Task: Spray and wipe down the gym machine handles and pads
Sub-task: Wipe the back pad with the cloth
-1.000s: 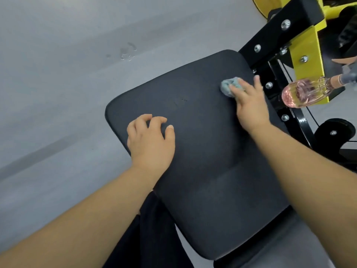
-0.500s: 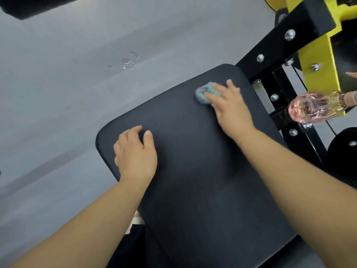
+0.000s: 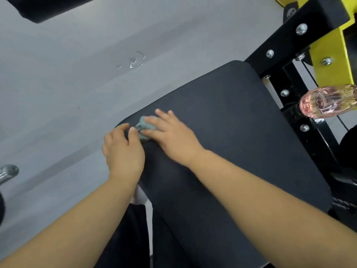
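At the left edge of the pad [image 3: 231, 132], the left hand [image 3: 123, 151] is curling beside the cloth [image 3: 144, 129], pinching or not I cannot tell; the right hand [image 3: 173, 138] is pressing it with flat, unclenched fingers; soft, light, probably bunching, best pinned from above

soft, even indoor light falls from above, bright on the grey floor [image 3: 58, 97] and leaving only a faint shadow under the right hand [image 3: 173, 138] on the matte black pad [image 3: 231, 128]. small glints sit on the bolts [image 3: 301, 29] and the pink bottle [image 3: 326, 103] (white streaks along its glass). the wide lens bows lines near the edges, and the left hand [image 3: 123, 151] looks slightly blurred.
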Available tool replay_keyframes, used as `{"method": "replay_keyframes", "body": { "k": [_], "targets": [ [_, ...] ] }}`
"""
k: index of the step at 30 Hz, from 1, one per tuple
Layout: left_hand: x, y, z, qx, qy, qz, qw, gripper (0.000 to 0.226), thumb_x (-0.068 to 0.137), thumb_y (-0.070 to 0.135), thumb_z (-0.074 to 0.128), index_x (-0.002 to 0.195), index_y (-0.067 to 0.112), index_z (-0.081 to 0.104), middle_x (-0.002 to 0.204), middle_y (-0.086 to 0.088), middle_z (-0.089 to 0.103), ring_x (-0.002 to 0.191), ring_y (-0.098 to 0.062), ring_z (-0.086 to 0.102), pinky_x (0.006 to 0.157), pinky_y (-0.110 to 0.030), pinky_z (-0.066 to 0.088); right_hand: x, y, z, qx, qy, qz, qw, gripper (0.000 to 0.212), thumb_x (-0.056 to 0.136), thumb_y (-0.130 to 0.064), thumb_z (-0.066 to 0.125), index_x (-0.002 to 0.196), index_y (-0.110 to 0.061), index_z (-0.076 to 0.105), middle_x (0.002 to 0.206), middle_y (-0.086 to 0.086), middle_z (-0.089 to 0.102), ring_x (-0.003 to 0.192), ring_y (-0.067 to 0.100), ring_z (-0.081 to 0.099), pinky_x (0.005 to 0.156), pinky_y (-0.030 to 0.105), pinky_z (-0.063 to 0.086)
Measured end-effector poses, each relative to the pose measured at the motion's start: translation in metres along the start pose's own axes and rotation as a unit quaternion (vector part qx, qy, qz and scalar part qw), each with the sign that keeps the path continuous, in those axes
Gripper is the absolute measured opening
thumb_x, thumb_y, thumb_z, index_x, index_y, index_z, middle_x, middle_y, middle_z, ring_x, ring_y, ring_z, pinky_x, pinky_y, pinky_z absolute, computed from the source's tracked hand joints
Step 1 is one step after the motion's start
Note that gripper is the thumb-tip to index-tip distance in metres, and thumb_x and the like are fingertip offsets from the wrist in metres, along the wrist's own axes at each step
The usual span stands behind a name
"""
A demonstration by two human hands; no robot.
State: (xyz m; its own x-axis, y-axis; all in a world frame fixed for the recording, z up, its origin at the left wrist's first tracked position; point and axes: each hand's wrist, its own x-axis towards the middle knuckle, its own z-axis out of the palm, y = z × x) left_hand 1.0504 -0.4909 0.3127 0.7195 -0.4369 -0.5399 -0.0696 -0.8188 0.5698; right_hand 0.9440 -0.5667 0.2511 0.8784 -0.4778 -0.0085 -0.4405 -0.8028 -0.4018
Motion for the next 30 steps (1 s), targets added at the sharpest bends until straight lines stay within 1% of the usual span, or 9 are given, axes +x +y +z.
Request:
{"method": "replay_keyframes", "body": {
  "k": [5, 7, 11, 15, 19, 22, 24, 27, 30],
  "targets": [
    [0.005, -0.014, -0.018, -0.001, -0.049, 0.004, 0.999, 0.044, 0.094, 0.031, 0.033, 0.123, 0.002, 0.051, 0.134, -0.014, 0.042, 0.124, -0.034, 0.038, 0.107, -0.054, 0.031, 0.0, 0.067, -0.03, -0.045, 0.103, 0.323, 0.94, 0.034, 0.094, -0.006, 0.05, 0.124, -0.016, 0.062, 0.141, 0.009, 0.048, 0.136, 0.045, 0.028, 0.114, 0.051, 0.01],
    [0.006, -0.018, -0.027, -0.032, -0.066, -0.014, 0.997, 0.041, 0.096, 0.032, 0.033, 0.129, 0.013, 0.048, 0.136, -0.004, 0.036, 0.122, -0.022, 0.041, 0.108, -0.043, 0.032, 0.009, 0.038, -0.017, -0.04, 0.126, 0.383, 0.914, 0.038, 0.093, -0.003, 0.046, 0.128, -0.013, 0.057, 0.146, 0.009, 0.041, 0.138, 0.041, 0.024, 0.115, 0.047, 0.006],
    [0.007, -0.03, -0.04, -0.072, -0.104, -0.025, 0.992, 0.038, 0.099, 0.032, 0.033, 0.131, 0.016, 0.045, 0.135, 0.001, 0.032, 0.11, -0.014, 0.047, 0.098, -0.029, 0.037, 0.007, -0.089, 0.035, -0.016, 0.107, 0.213, 0.971, 0.042, 0.072, 0.002, 0.069, 0.113, -0.01, 0.067, 0.128, 0.014, 0.058, 0.123, 0.045, 0.047, 0.108, 0.053, 0.022],
    [0.003, -0.046, -0.048, -0.069, -0.165, -0.039, 0.983, 0.039, 0.098, 0.034, 0.034, 0.133, 0.018, 0.043, 0.138, 0.001, 0.037, 0.115, -0.015, 0.048, 0.102, -0.035, 0.039, -0.036, -0.113, 0.032, -0.01, 0.009, 0.044, 0.999, 0.038, 0.079, 0.0, 0.055, 0.112, -0.012, 0.069, 0.126, 0.011, 0.06, 0.121, 0.041, 0.05, 0.105, 0.051, 0.032],
    [-0.003, -0.055, -0.05, -0.033, -0.212, -0.005, 0.977, 0.039, 0.099, 0.035, 0.033, 0.137, 0.023, 0.039, 0.131, 0.01, 0.03, 0.096, -0.004, 0.046, 0.095, -0.028, 0.037, -0.058, -0.03, -0.002, -0.081, 0.111, 0.255, 0.957, 0.035, 0.088, -0.005, 0.043, 0.111, -0.009, 0.069, 0.126, 0.018, 0.06, 0.122, 0.053, 0.043, 0.103, 0.066, 0.026],
    [-0.005, -0.056, -0.046, -0.005, -0.19, 0.039, 0.981, 0.04, 0.097, 0.032, 0.038, 0.136, 0.022, 0.041, 0.139, 0.005, 0.027, 0.117, -0.013, 0.042, 0.105, -0.03, 0.034, -0.046, -0.026, -0.005, -0.063, 0.163, 0.426, 0.888, 0.032, 0.09, -0.004, 0.047, 0.116, -0.006, 0.065, 0.133, 0.018, 0.053, 0.131, 0.051, 0.031, 0.11, 0.061, 0.021],
    [-0.011, -0.052, -0.044, 0.036, -0.172, 0.106, 0.979, 0.038, 0.097, 0.028, 0.041, 0.134, 0.02, 0.044, 0.141, 0.003, 0.028, 0.128, -0.016, 0.031, 0.1, -0.018, 0.024, -0.035, -0.066, 0.016, -0.046, 0.177, 0.4, 0.898, 0.031, 0.087, -0.005, 0.05, 0.113, -0.005, 0.066, 0.13, 0.019, 0.055, 0.126, 0.048, 0.041, 0.11, 0.056, 0.022],
    [-0.022, -0.045, -0.04, 0.07, -0.193, 0.183, 0.961, 0.034, 0.096, 0.026, 0.041, 0.13, 0.022, 0.047, 0.136, 0.004, 0.036, 0.126, -0.014, 0.029, 0.091, -0.013, 0.02, -0.058, -0.135, 0.044, -0.024, 0.095, 0.248, 0.964, 0.035, 0.086, -0.005, 0.052, 0.118, -0.007, 0.064, 0.131, 0.016, 0.055, 0.128, 0.04, 0.044, 0.11, 0.049, 0.026],
    [-0.03, -0.04, -0.033, 0.111, -0.232, 0.243, 0.935, 0.033, 0.097, 0.028, 0.041, 0.128, 0.023, 0.05, 0.134, 0.005, 0.041, 0.126, -0.015, 0.03, 0.097, -0.017, 0.022, -0.106, -0.11, 0.025, -0.055, 0.065, 0.192, 0.978, 0.031, 0.096, -0.008, 0.042, 0.119, -0.011, 0.062, 0.132, 0.013, 0.055, 0.127, 0.04, 0.042, 0.109, 0.051, 0.028]
  ]
}}
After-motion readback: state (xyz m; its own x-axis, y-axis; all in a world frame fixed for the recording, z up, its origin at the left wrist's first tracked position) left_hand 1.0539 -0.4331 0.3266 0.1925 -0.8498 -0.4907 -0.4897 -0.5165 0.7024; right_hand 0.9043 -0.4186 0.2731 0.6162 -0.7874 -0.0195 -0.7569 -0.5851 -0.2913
